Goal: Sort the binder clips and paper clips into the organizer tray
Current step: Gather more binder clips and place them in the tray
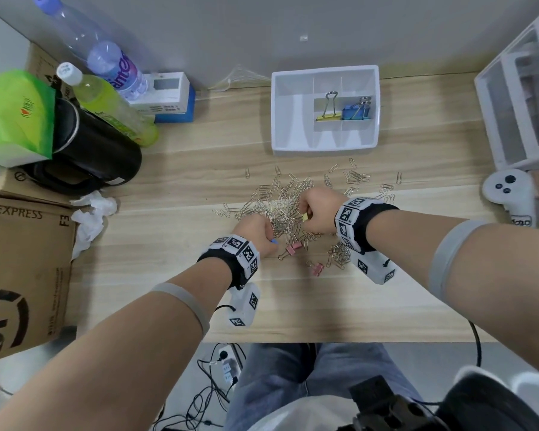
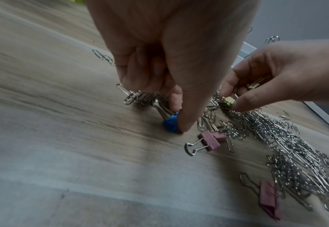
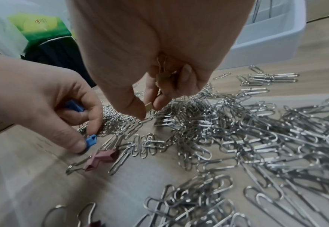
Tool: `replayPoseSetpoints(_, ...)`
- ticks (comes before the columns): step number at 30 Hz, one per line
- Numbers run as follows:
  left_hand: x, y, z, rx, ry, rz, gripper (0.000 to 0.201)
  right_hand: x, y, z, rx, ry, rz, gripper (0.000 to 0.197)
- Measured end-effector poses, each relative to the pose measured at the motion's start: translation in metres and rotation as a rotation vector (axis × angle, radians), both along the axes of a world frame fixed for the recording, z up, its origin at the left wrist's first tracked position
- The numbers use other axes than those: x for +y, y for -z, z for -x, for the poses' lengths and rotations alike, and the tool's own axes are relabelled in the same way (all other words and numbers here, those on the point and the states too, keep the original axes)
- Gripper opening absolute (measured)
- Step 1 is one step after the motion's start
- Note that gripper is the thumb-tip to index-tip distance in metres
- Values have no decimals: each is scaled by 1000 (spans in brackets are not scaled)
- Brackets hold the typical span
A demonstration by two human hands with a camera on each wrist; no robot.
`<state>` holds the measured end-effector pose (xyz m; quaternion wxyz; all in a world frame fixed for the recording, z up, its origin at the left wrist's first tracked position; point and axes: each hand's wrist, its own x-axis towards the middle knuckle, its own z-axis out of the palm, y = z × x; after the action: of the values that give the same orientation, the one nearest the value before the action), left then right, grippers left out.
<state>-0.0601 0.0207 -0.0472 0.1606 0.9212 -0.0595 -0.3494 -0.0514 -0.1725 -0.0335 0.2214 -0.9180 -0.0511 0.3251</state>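
The left hand [image 1: 255, 233] is pinching a blue binder clip [image 2: 170, 124] between thumb and forefinger, right at the desk surface, with a second blue clip tucked in its curled fingers, visible from the right wrist. The right hand [image 1: 319, 209] is pinching a yellow binder clip [image 3: 148, 106] just above the heap of paper clips [image 1: 280, 200], with another clip held up in its palm. Two pink binder clips [image 1: 294, 247] are lying loose on the desk [image 1: 199, 157] toward its near edge, beside the heap. The organizer tray [image 1: 293, 141] is sitting well apart by the far edge; a yellow clip and blue clips are already standing in its middle compartments. The step in hand looks like picking coloured binder clips out of the heap. The next move probably calls for lifting both hands clear without dragging paper clips along, then carrying each colour to its matching compartment.
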Motion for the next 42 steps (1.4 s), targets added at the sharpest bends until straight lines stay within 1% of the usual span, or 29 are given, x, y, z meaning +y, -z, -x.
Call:
replayPoseSetpoints(6, -6, 0, -2, 19, 5, -57, 18, -1, 2, 2, -2, 8, -10, 26)
replayPoseSetpoints(9, -6, -2, -3, 33, -28, -38, 15, -2, 1, 1, 5, 15, -28, 25)
replayPoseSetpoints(12, -5, -9, -6, 27, -60, -20, 23, -3, -3, -1, 24, 42, -41, 22)
replayPoseSetpoints(16, -3, -19, -16, 39, -71, -18, 19, -5, -13, -10, 68, 40, -93, 19)
replayPoseSetpoints(19, -3, -26, -27, 46, -78, -17, 34, -5, -24, -16, 82, 4, -110, 12)
replayPoseSetpoints(20, -4, -29, -29, 41, -78, -23, 37, -6, -26, -19, 93, 3, -109, 14)
replayPoseSetpoints(23, -8, -36, -37, 2, -82, -53, 36, -10, -30, -22, 153, 13, -92, 34)
replayPoseSetpoints(26, -14, -43, -42, 12, -71, -64, 36, -16, -34, -25, 191, 93, -137, 38)
replayPoseSetpoints(28, -18, -47, -47, 47, -75, -61, 39, -21, -40, -27, 199, 126, -165, 44)
replayPoseSetpoints(30, -23, -49, -54, 145, -116, -12, 41, -26, -46, -29, 200, 114, -166, 41)
replayPoseSetpoints(31, -26, -49, -58, 218, -178, 46, 38, -29, -49, -31, 199, 105, -169, 38)
replayPoseSetpoints(33, -34, -53, -67, 373, -326, 176, 27, -35, -54, -34, 198, 108, -183, 34)
replayPoseSetpoints(34, -40, -55, -72, 415, -352, 217, 22, -39, -54, -36, 193, 115, -184, 34)
replayPoseSetpoints(36, -55, -61, -82, 430, -284, 232, 16, -48, -56, -40, 200, 175, -178, 28)
replayPoseSetpoints(39, -81, -67, -98, 389, -119, 159, 18, -61, -61, -48, 243, 291, -195, 27)
replayPoseSetpoints(40, -89, -67, -102, 377, -96, 134, 19, -65, -60, -53, 254, 321, -219, 25)
replayPoseSetpoints(41, -98, -67, -108, 370, -109, 118, 22, -71, -59, -58, 250, 354, -239, 25)
replayPoseSetpoints(42, -105, -65, -114, 374, -157, 122, 26, -76, -58, -64, 262, 392, -252, 28)
